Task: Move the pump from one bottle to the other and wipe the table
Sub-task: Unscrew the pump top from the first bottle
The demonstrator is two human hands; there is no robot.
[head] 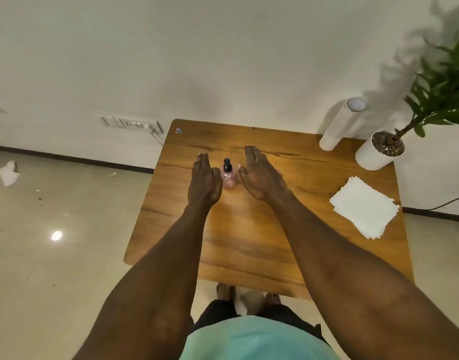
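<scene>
Warm, fairly dim indoor light falls from overhead. A round white glare spot [56,235] shines on the glossy floor [41,255], well left of the left grip [204,181]. Far right of the right grip [260,175], a potted plant [441,92] throws a broad, soft shadow [410,55] up the wall. The wooden surface [249,229] glows orange. The whole picture is slightly soft and smeared, and the wide lens bends straight lines toward the edges.
</scene>
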